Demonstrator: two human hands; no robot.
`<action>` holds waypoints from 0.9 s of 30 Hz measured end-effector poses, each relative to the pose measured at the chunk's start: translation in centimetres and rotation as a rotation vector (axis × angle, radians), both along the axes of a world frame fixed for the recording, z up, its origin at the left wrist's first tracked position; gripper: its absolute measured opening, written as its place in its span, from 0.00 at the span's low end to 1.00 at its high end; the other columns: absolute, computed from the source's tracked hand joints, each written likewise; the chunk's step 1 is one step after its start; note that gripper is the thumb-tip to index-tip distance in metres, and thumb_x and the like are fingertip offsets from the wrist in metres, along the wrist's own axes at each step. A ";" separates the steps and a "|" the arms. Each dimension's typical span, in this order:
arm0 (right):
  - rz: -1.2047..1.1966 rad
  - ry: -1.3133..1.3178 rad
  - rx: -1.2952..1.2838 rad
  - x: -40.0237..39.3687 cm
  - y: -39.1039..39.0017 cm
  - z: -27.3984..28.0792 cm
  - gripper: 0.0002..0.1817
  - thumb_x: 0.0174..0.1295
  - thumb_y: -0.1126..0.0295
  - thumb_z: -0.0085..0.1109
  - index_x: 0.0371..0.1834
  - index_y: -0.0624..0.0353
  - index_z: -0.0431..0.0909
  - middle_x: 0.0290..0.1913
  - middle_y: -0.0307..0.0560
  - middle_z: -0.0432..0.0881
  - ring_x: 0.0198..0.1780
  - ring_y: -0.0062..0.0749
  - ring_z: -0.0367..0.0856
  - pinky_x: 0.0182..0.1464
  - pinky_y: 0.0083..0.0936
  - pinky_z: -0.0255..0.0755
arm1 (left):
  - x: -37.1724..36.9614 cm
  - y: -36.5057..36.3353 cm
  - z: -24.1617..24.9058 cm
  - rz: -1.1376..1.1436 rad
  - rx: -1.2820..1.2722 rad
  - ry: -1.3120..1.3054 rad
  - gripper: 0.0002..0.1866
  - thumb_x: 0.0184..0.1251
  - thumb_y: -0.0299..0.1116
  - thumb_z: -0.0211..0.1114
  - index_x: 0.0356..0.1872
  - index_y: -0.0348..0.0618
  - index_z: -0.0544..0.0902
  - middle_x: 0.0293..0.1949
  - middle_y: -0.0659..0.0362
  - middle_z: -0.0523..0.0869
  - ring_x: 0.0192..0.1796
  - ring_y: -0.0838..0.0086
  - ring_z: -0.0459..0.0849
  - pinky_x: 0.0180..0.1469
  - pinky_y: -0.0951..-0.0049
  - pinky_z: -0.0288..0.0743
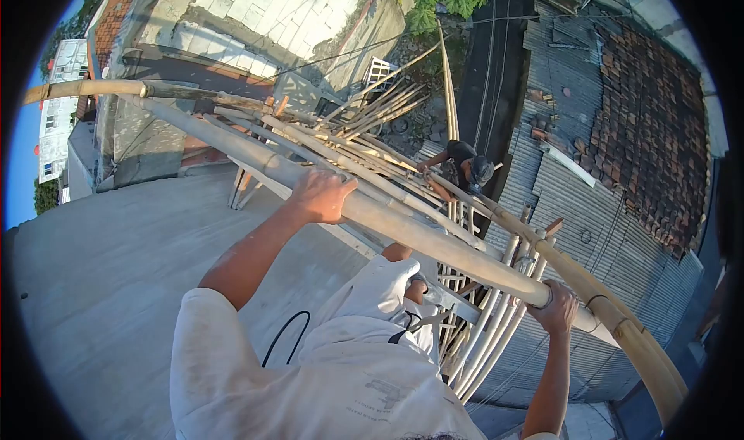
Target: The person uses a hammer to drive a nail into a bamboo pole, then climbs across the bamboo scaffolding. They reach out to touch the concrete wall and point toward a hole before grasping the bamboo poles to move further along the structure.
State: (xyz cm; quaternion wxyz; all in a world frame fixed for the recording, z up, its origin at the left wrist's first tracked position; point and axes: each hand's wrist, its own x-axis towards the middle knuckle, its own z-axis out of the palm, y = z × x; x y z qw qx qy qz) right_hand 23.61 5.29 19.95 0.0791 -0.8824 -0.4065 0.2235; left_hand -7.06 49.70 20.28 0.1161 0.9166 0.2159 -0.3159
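Note:
A thick bamboo pole runs slantwise in front of my body, from the upper left down to the right. My left hand is wrapped over its middle part. Farther along, near the pole's right end, my right hand grips the same pole. Beyond it, a second long pole passes on the far side and curves down to the lower right. Several thinner poles lie between the two.
Another person in a dark cap is among the poles below. Upright poles stand under my right arm. A grey concrete surface spreads at the left. Corrugated roofing and roof tiles lie right; a thin wire crosses above.

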 end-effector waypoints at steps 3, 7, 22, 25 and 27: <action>-0.007 -0.014 -0.025 0.0 -0.2 0.1 0.26 0.31 0.56 0.78 0.37 0.52 0.84 0.30 0.49 0.85 0.33 0.46 0.85 0.40 0.40 0.79 | 0.2 0.0 0.0 -0.023 -0.007 -0.003 0.29 0.48 0.43 0.69 0.56 0.53 0.78 0.40 0.53 0.87 0.50 0.56 0.85 0.55 0.54 0.74; -0.008 -0.020 -0.048 0.1 0.0 0.2 0.25 0.31 0.57 0.78 0.36 0.51 0.83 0.30 0.47 0.86 0.34 0.44 0.85 0.41 0.39 0.79 | 0.4 -0.1 0.1 0.015 -0.017 0.107 0.32 0.45 0.50 0.74 0.53 0.54 0.74 0.43 0.51 0.85 0.54 0.56 0.82 0.56 0.52 0.70; 0.002 0.001 -0.028 0.2 -0.3 0.2 0.25 0.31 0.59 0.77 0.38 0.53 0.83 0.33 0.46 0.86 0.34 0.43 0.86 0.41 0.37 0.80 | 0.0 0.0 0.4 -0.026 0.058 0.021 0.35 0.43 0.53 0.76 0.55 0.51 0.77 0.40 0.47 0.85 0.50 0.53 0.83 0.55 0.52 0.72; -0.042 0.013 -0.014 0.0 -0.2 0.7 0.27 0.32 0.57 0.77 0.41 0.51 0.84 0.35 0.47 0.87 0.35 0.44 0.86 0.42 0.39 0.80 | -0.1 -0.1 0.0 -0.052 0.085 0.015 0.37 0.42 0.52 0.77 0.56 0.51 0.77 0.41 0.47 0.85 0.51 0.53 0.83 0.54 0.52 0.72; -0.061 0.035 -0.038 0.1 -1.0 0.0 0.27 0.31 0.57 0.76 0.40 0.49 0.85 0.35 0.46 0.87 0.37 0.45 0.86 0.44 0.40 0.79 | -0.4 -0.1 -0.4 -0.057 0.155 -0.020 0.37 0.42 0.51 0.77 0.58 0.52 0.77 0.42 0.47 0.85 0.51 0.52 0.83 0.54 0.52 0.72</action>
